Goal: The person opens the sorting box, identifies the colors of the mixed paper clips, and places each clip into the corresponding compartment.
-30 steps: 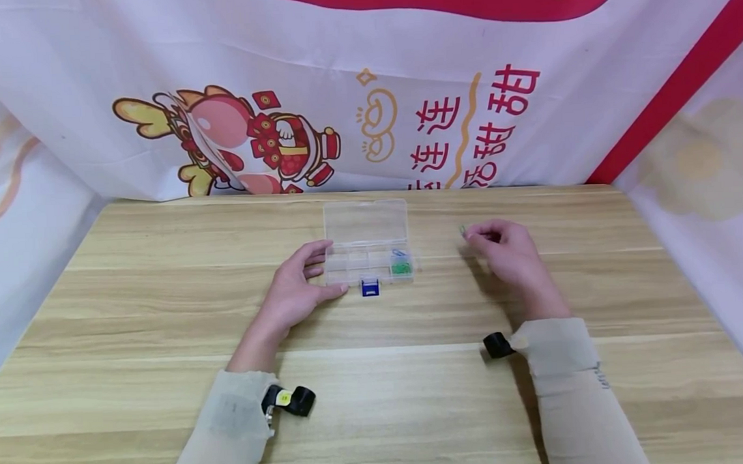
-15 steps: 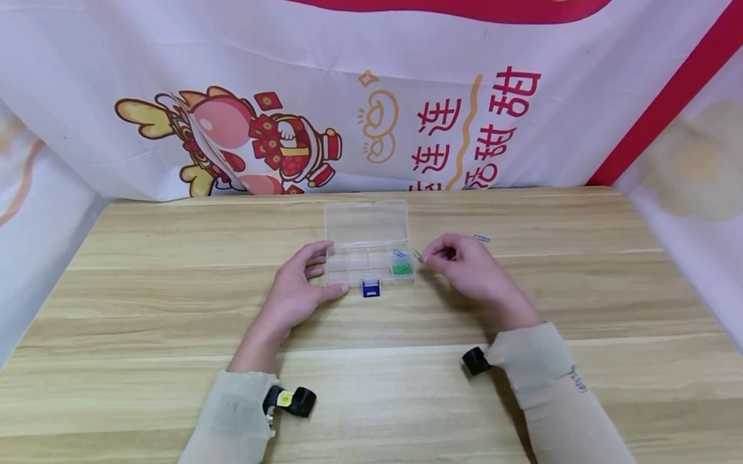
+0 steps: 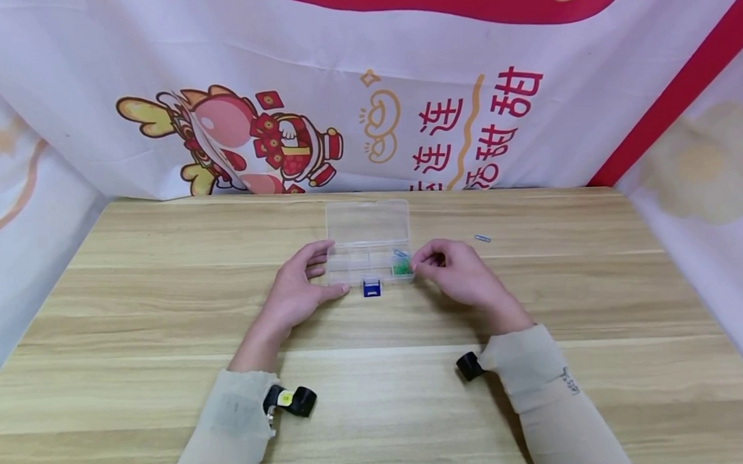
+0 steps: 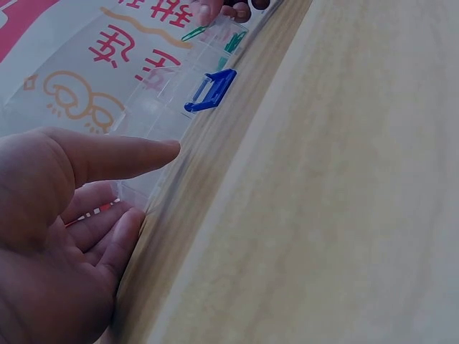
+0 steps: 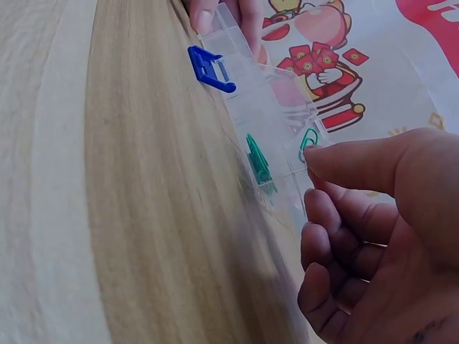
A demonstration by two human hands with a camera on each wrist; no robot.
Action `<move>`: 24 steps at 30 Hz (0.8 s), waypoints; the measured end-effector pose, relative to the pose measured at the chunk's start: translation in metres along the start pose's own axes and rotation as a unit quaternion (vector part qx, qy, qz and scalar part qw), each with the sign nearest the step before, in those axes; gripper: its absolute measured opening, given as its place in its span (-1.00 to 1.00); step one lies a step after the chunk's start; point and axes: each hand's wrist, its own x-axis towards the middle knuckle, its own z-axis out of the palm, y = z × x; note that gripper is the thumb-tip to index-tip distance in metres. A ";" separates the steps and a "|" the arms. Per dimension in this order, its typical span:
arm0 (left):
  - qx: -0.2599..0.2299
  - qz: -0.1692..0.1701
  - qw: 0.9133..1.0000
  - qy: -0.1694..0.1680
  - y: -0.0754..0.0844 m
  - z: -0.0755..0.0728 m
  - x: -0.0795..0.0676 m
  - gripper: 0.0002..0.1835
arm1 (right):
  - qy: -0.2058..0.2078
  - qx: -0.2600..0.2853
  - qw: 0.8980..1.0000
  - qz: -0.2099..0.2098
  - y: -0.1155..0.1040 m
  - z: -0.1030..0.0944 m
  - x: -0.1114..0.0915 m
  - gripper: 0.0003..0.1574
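A clear plastic compartment box point(image 3: 379, 275) lies on the wooden table, its lid point(image 3: 368, 223) raised at the back and its blue latch point(image 3: 371, 287) folded down in front. My left hand point(image 3: 296, 282) holds the box's left end, thumb along the front and fingers at the side. Over the right end, my right hand point(image 3: 455, 270) pinches a green paper clip point(image 5: 309, 138) between thumb and index finger. Below it, several green paper clips point(image 5: 258, 161) fill the front right compartment. A blue paper clip point(image 3: 399, 253) sits in the compartment behind.
Another blue paper clip point(image 3: 482, 238) lies on the table point(image 3: 378, 409) to the right of the box. A printed white and red cloth point(image 3: 364, 27) hangs behind the table's far edge.
My right hand has moved left with the green paper clip, from the table to the box's right end. The blue clip it had hidden on the table now shows. My left hand stays put.
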 end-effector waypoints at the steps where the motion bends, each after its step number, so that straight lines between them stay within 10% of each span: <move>1: 0.000 -0.001 1.000 0.000 0.000 0.000 0.000 -0.10 | 0.000 0.001 1.000 0.000 0.000 0.000 0.000 -0.83; 24: 0.009 0.001 1.000 -0.003 -0.001 -0.001 0.001 -0.12 | 0.056 0.042 0.998 -0.004 0.018 -0.025 0.002 -0.81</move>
